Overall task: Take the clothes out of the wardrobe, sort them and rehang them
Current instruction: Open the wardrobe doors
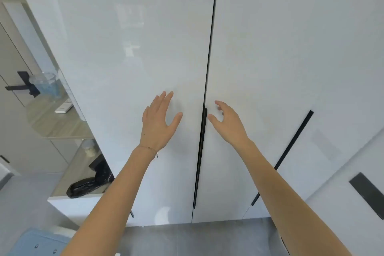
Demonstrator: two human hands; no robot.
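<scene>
A tall glossy white wardrobe fills the view, both doors closed. The left door (128,48) and right door (270,48) meet at a dark seam with a long black vertical handle (201,151). My left hand (159,122) is spread flat, fingers apart, close to or on the left door just left of the handle. My right hand (228,122) hovers just right of the handle, fingers curled loosely, holding nothing. No clothes are visible; the wardrobe's inside is hidden.
A second black handle (284,156) runs down a further door at the right. Open corner shelves (58,122) at the left hold a glass jar (46,85), a white remote (64,107) and a black bag (83,187). Grey floor lies below.
</scene>
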